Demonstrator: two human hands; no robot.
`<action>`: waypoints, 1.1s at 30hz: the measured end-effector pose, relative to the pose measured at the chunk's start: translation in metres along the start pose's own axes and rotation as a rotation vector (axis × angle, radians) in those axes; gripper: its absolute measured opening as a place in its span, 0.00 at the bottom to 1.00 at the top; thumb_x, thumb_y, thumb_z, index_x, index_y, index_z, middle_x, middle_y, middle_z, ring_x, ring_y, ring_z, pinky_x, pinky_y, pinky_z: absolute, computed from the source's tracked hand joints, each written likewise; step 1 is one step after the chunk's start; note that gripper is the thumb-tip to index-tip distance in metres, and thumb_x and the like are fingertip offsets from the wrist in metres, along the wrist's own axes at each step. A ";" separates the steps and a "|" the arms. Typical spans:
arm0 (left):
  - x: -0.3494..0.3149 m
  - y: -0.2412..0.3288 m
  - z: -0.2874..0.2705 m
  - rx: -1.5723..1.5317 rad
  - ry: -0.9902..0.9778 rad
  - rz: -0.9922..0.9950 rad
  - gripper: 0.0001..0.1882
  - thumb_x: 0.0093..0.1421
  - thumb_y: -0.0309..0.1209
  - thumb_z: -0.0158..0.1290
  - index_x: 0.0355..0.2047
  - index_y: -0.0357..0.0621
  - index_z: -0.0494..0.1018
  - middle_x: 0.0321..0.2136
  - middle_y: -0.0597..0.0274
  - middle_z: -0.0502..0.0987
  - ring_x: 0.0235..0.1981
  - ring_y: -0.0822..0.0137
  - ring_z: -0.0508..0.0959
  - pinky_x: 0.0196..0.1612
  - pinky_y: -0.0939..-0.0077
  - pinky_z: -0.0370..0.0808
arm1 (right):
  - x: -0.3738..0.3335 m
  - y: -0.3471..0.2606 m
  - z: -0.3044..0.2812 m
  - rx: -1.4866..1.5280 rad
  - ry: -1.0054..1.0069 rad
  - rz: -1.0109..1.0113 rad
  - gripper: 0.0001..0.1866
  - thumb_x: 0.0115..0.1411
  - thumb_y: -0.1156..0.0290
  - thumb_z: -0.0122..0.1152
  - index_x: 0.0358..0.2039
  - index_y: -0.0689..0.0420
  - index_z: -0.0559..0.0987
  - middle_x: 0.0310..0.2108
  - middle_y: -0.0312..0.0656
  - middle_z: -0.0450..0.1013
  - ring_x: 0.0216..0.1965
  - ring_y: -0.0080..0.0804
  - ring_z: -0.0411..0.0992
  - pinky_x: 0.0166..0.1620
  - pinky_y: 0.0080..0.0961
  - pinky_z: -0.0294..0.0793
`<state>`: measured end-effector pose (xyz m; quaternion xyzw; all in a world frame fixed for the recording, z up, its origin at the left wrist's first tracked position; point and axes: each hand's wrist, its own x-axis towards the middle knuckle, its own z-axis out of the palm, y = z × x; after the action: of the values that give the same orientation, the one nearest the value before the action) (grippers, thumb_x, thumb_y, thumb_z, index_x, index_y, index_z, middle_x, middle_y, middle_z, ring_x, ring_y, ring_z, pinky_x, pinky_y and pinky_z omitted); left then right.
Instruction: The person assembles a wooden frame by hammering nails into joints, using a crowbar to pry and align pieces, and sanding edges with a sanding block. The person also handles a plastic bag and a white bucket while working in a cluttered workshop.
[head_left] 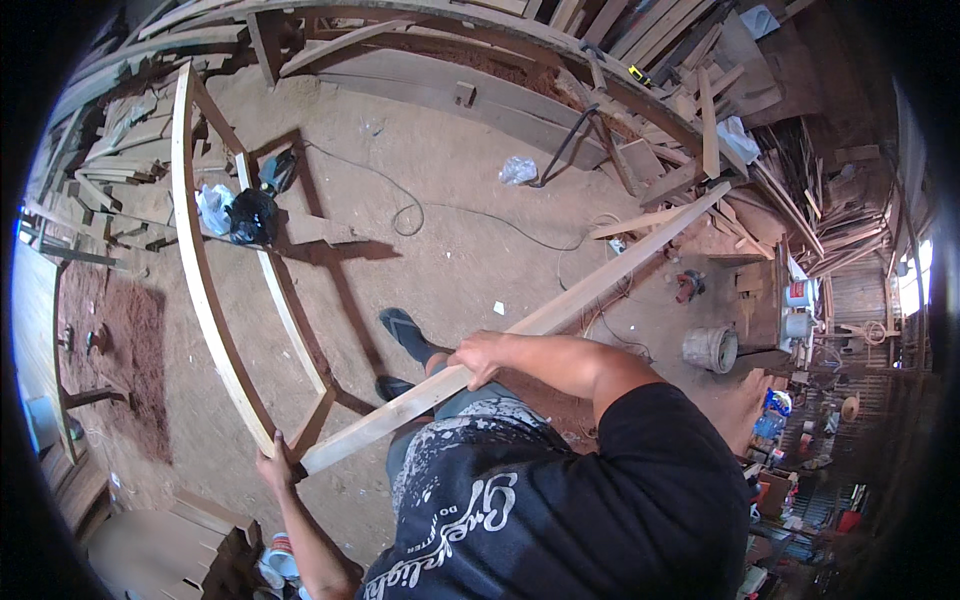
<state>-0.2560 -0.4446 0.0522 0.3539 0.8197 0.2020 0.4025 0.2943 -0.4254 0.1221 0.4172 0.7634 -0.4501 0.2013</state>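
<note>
Head view showed me a sawdust-covered dirt floor (450,230) ringed by stacks of rough timber offcuts (120,140) along the far and left edges. Largest on the floor was a pale rectangular wooden frame (205,290) with a long curved-looking outer rail and a thinner inner rail, lying flat left of centre.

Across it ran a long pale wooden plank (560,305), slanting from lower left to upper right, its near end just beside the frame's lower corner and its far end reaching the timber pile at right. I saw my right hand (480,355) wrapped over the plank near its middle, fingers curled around its edge. My left hand (273,465) sat at the plank's lower end where it met the frame corner, fingers closed about the wood there; whether it gripped the plank or the frame I could not tell.

Below the plank stood my feet in dark blue flip-flop sandals (405,330). A black plastic bag (253,215) lay against the frame's upper part, a grey round bucket (711,348) stood well apart at right, and a thin dark cable (410,210) looped over the floor.
</note>
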 end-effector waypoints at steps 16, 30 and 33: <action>-0.021 0.001 0.002 0.070 0.067 0.103 0.32 0.60 0.53 0.65 0.49 0.35 0.78 0.40 0.50 0.84 0.41 0.55 0.84 0.47 0.62 0.78 | -0.001 0.010 -0.009 -0.042 -0.053 -0.013 0.33 0.43 0.53 0.74 0.51 0.54 0.83 0.43 0.55 0.82 0.47 0.55 0.79 0.51 0.49 0.78; -0.060 0.017 0.067 -0.217 0.479 -0.379 0.33 0.60 0.36 0.58 0.60 0.33 0.58 0.53 0.32 0.73 0.50 0.40 0.80 0.53 0.46 0.76 | 0.007 0.020 0.006 -0.064 -0.040 0.024 0.28 0.41 0.56 0.72 0.46 0.50 0.85 0.39 0.50 0.83 0.45 0.51 0.81 0.49 0.50 0.78; -0.060 0.034 0.072 -0.297 0.547 -0.484 0.31 0.60 0.36 0.58 0.58 0.33 0.60 0.50 0.35 0.74 0.46 0.44 0.81 0.47 0.49 0.79 | -0.010 0.019 0.006 -0.019 0.029 0.046 0.27 0.41 0.57 0.72 0.45 0.52 0.84 0.44 0.50 0.82 0.49 0.51 0.78 0.54 0.47 0.75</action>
<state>-0.1584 -0.4629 0.0611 0.0213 0.9184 0.3043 0.2519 0.3147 -0.4301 0.1159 0.4394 0.7606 -0.4321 0.2044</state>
